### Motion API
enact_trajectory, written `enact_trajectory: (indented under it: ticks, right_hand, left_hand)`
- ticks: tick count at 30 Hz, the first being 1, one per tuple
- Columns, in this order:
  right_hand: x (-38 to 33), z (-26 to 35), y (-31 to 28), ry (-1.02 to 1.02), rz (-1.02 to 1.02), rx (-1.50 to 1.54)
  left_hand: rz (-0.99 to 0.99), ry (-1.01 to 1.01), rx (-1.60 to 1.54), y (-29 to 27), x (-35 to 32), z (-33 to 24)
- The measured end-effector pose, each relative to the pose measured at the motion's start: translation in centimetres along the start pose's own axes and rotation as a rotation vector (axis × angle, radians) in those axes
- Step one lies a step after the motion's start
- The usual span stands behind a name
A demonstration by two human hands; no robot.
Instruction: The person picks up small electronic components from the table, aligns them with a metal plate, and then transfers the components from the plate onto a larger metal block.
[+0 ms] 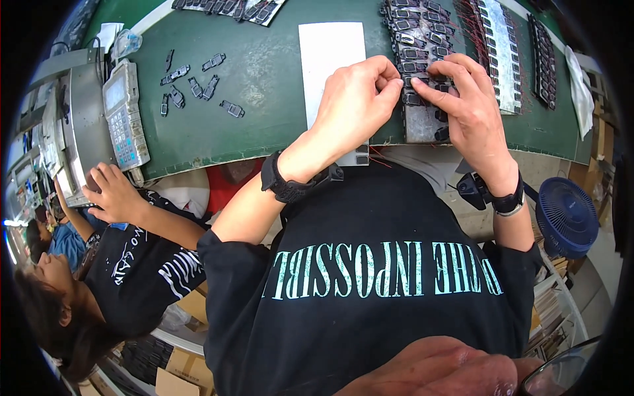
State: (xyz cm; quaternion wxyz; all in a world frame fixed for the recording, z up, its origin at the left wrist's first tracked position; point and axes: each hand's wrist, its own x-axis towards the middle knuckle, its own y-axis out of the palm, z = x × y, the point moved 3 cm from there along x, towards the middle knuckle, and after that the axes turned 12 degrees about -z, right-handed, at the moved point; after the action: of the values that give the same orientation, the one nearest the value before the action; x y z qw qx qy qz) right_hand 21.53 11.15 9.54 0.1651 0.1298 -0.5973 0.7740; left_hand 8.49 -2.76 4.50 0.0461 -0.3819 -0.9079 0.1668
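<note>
From the head view, my left hand [353, 99] and right hand [465, 109] met over the grey tray [422, 125] of small black parts [415, 54] at the edge of the green counter [264, 79]. Both sets of fingers were pinched shut on one part [411, 99] in its row. I judged it best to press squarely, steadying the tray, sparing the red wires [470, 20].
</note>
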Motion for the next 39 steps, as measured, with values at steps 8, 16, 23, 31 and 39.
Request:
enact_trajectory:
  ticks: [8, 16, 23, 31, 39]
  right_hand:
    - [0.2, -0.9, 0.1, -0.04, 0.015, 0.087]
    - [0.0, -0.9, 0.1, 0.051, -0.104, 0.235]
    - [0.1, -0.9, -1.2, 0.195, -0.219, 0.374]
    - [-0.3, -0.9, -0.7, 0.391, -0.233, 0.62]
    - [1.1, -2.1, -0.2, 0.112, -0.282, 0.185]
  left_hand:
    - [0.021, -0.036, -0.028, 0.2, 0.5, 0.4]
    - [0.049, -0.251, -0.277, -0.4, 0.5, 0.2]
    - [0.084, -0.329, -0.374, -1.0, -0.2, -0.7]
    - [0.077, -0.298, -0.406, -0.8, -0.6, -1.2]
    - [0.012, -0.299, -0.317, -4.7, -2.1, -0.4]
